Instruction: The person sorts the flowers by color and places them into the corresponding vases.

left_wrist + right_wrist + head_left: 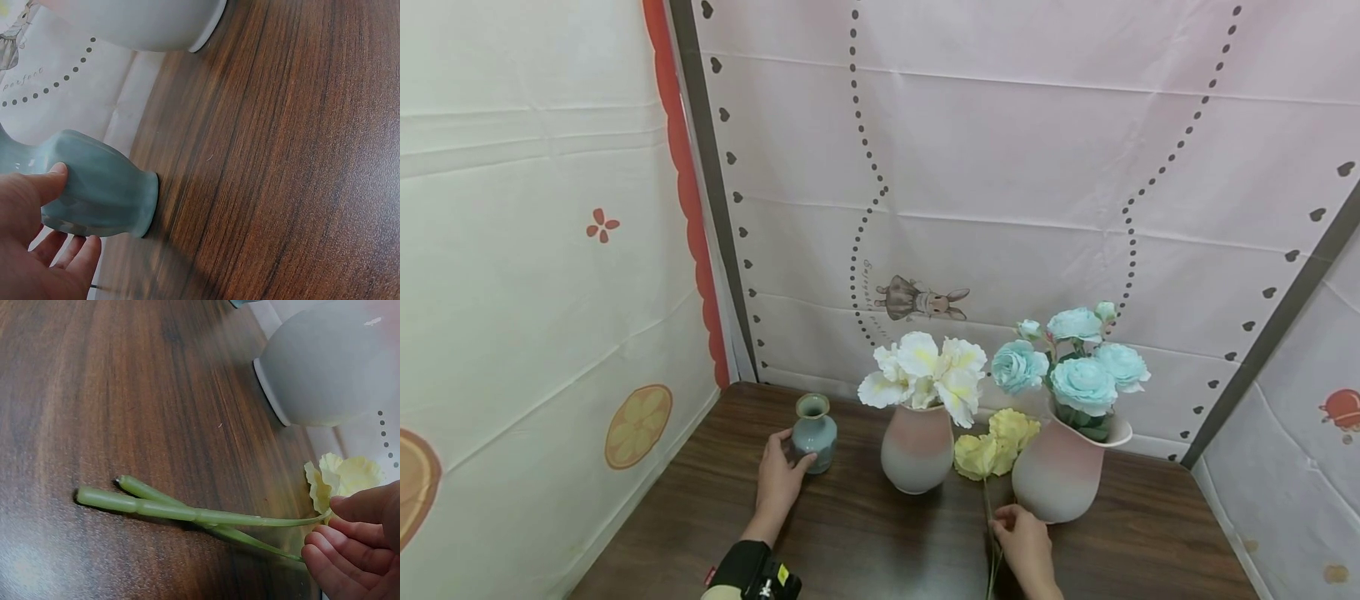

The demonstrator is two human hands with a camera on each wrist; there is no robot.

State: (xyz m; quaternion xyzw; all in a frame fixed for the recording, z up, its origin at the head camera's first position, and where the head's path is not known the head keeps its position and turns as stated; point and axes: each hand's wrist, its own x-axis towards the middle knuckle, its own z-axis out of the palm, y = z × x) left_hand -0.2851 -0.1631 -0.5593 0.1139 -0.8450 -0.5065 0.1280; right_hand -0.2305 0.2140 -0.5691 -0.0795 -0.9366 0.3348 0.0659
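At the table's left, my left hand (781,477) grips a small blue-green glazed vase (815,435) with its thumb on one side and fingers on the other. The left wrist view shows the vase's body (94,181) narrowing to a foot close over the wood. My right hand (1024,543) pinches the thin green stem of a yellow artificial flower (988,454) between thumb and fingertips. Two green stems (162,509) cross near their cut ends in the right wrist view, low over the table. Ruffled yellow petals (350,478) show beyond the thumb.
A pink-and-grey vase (916,454) with white flowers (925,371) stands at the middle back. To its right, a larger wide-lipped vase (1060,475) holds blue-green flowers (1082,383), close to my right hand. Printed cloth walls (1000,167) border the wooden table (857,542).
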